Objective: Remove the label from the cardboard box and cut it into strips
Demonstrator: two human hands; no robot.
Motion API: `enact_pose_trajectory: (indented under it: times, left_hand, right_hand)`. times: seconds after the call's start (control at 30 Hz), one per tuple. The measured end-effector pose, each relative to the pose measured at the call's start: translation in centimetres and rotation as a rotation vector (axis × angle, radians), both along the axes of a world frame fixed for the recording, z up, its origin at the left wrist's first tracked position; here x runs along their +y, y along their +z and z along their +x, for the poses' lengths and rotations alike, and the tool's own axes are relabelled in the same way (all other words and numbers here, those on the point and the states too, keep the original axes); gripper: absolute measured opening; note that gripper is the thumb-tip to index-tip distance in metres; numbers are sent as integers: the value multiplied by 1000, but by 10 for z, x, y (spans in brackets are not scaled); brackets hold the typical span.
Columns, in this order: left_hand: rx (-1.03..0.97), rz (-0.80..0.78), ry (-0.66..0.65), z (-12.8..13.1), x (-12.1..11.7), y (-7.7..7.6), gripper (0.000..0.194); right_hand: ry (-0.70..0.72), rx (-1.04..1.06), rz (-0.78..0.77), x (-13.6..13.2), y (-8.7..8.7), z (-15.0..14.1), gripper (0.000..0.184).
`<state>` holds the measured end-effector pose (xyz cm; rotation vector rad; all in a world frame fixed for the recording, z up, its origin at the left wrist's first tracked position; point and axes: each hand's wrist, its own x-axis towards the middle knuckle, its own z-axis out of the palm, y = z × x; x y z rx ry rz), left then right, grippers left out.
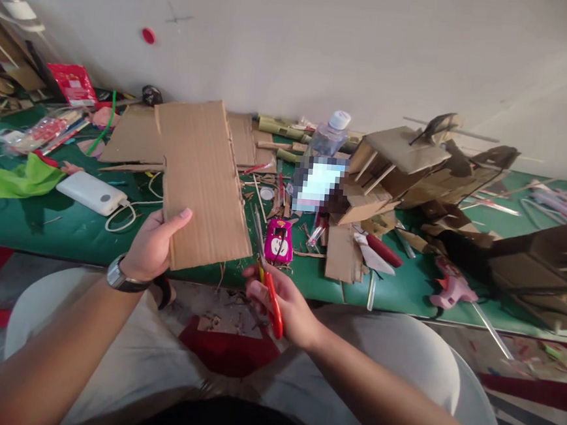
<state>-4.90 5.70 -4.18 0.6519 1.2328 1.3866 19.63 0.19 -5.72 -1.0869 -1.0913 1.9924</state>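
Observation:
My left hand (156,242) grips a flat brown cardboard piece (205,180) by its lower left edge, thumb on the front face. The piece is held up at a slight tilt above the table's front edge, and its right edge looks rough. In my right hand (284,301) is a pair of scissors (272,300) with orange-red handles, blades pointing up and apart from the cardboard's right edge. Just beyond the scissors, a magenta power socket block (279,240) with a white face-like front lies on the green table (139,237).
A cardboard model (395,162) stands at the right, beside a clear bottle (329,134) and a blurred-out lit screen (319,184). A pink glue gun (454,288) lies farther right. A white power bank (91,192) with a cable sits at left. Cardboard scraps (344,253) litter the middle.

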Motion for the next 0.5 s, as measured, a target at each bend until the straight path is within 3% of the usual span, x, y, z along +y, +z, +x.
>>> enact_pose_trajectory:
  times: [0.5]
  left_hand:
    - [73,55,-27,-5,-1,-9,43]
  right_hand:
    - [105,-51,-41,-6,-8,-3,66]
